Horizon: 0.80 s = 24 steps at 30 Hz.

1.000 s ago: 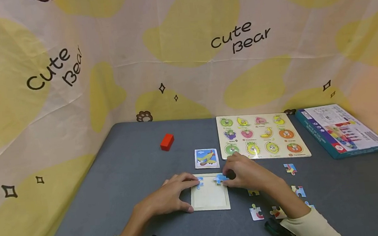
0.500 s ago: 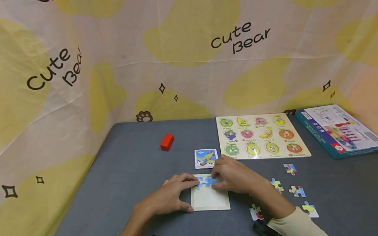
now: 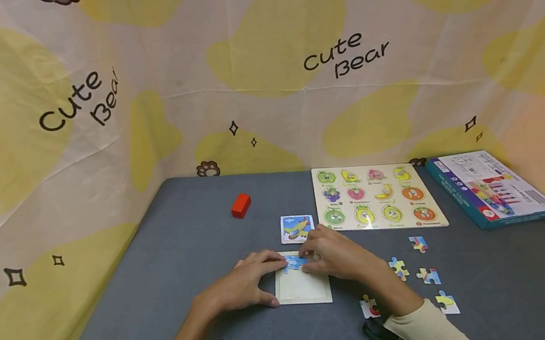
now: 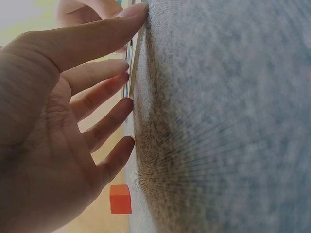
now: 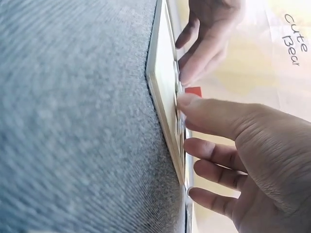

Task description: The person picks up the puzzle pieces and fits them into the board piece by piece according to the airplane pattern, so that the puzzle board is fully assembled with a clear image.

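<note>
A shallow light wooden puzzle tray (image 3: pixel 303 291) lies in front of the person, with blue jigsaw pieces (image 3: pixel 293 262) along its far side. My left hand (image 3: pixel 242 280) rests at the tray's left, thumb at the near left corner and fingertips on the leftmost piece. In the left wrist view its fingers (image 4: pixel 109 119) are spread and fairly straight. My right hand (image 3: pixel 338 253) pinches a blue jigsaw piece between thumb and index finger, low over the tray beside the other piece. The right wrist view has the right thumb (image 5: pixel 214 114) right at the piece; the fingers partly hide it.
A picture card of a yellow plane (image 3: pixel 295 228) lies just behind the tray. Loose jigsaw pieces (image 3: pixel 428 275) are scattered to the right. Further back are a red block (image 3: pixel 241 205), a fruit board (image 3: pixel 376 197) and a teal-edged box (image 3: pixel 496 186).
My right hand has carried the blue piece left from the tray's right side, up against the piece at the far left. The left hand has stayed in place.
</note>
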### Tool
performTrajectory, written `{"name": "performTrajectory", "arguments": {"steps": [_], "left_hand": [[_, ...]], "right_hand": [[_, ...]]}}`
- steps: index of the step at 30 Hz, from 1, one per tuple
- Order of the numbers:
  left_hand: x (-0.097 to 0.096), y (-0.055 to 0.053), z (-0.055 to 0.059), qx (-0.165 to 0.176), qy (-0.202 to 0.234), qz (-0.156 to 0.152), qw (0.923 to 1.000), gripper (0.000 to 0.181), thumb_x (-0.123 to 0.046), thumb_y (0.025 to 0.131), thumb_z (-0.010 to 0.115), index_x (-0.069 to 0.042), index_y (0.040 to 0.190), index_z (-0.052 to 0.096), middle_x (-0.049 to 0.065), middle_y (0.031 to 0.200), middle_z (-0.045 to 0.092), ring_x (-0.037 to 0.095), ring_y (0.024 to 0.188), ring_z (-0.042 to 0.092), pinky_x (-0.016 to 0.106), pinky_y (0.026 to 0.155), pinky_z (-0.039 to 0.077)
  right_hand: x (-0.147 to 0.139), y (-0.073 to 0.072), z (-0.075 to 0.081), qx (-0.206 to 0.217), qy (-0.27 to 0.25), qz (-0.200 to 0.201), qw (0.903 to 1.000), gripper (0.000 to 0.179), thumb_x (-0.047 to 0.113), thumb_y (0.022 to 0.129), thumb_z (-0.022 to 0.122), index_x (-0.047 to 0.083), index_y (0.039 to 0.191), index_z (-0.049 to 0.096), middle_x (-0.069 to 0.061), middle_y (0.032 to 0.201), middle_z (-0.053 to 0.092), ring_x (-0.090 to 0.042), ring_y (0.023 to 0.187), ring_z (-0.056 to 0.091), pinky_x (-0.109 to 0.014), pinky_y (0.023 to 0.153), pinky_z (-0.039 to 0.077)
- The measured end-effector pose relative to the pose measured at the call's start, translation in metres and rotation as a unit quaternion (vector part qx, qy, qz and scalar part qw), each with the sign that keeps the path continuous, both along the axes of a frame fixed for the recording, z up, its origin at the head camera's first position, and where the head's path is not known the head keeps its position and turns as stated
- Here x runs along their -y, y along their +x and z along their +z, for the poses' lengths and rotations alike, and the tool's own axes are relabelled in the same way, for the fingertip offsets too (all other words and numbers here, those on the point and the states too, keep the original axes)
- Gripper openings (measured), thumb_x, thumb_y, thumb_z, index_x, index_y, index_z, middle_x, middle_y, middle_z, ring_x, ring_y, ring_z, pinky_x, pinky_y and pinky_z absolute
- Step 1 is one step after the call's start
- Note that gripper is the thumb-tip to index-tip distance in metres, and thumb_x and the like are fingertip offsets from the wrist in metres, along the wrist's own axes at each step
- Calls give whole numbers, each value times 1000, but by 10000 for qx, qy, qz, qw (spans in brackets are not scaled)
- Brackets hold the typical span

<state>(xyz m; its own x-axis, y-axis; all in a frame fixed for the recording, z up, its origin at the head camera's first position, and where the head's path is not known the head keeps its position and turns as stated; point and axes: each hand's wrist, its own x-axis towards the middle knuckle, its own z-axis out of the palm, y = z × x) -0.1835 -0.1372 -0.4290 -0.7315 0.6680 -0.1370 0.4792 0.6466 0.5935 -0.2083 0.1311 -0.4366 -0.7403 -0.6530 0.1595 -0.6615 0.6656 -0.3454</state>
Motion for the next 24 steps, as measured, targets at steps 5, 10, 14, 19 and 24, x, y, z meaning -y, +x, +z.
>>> {"name": "performTrajectory", "arguments": {"steps": [5, 10, 14, 19, 24], "left_hand": [[0, 0, 0, -4, 3, -8, 10000, 75, -28, 86, 88, -13, 153, 58, 1, 152, 52, 28, 139, 46, 56, 107, 36], [0, 0, 0, 58, -26, 8, 10000, 75, -29, 87, 88, -14, 154, 58, 1, 153, 52, 28, 140, 45, 56, 108, 35], [-1, -1, -1, 69, -41, 18, 10000, 75, -30, 87, 88, -15, 154, 58, 1, 153, 51, 27, 140, 45, 56, 108, 35], [0, 0, 0, 35, -26, 24, 10000, 75, -29, 87, 88, -15, 153, 58, 1, 153, 52, 27, 140, 46, 56, 108, 36], [0, 0, 0, 37, -21, 14, 10000, 75, -29, 86, 88, -14, 153, 58, 1, 152, 52, 28, 139, 46, 56, 107, 36]], "right_hand": [[1, 0, -1, 29, -33, -45, 10000, 20, 25, 92, 84, 12, 108, 83, 1, 104, 72, -14, 95, 57, -35, 84, 50], [2, 1, 0, 204, -2, -194, 9996, 20, 24, 91, 84, 12, 107, 83, 1, 104, 71, -14, 95, 57, -35, 84, 51], [3, 1, 0, 285, 66, -260, 9992, 20, 24, 92, 84, 12, 108, 83, 1, 105, 71, -14, 96, 57, -36, 84, 51], [4, 1, 1, 153, 121, -206, 9996, 21, 25, 92, 83, 12, 108, 82, 0, 107, 72, -16, 100, 60, -40, 88, 53], [4, 1, 0, 127, 77, -146, 9998, 21, 26, 93, 83, 13, 109, 82, 1, 105, 71, -16, 98, 60, -39, 87, 52]]}}
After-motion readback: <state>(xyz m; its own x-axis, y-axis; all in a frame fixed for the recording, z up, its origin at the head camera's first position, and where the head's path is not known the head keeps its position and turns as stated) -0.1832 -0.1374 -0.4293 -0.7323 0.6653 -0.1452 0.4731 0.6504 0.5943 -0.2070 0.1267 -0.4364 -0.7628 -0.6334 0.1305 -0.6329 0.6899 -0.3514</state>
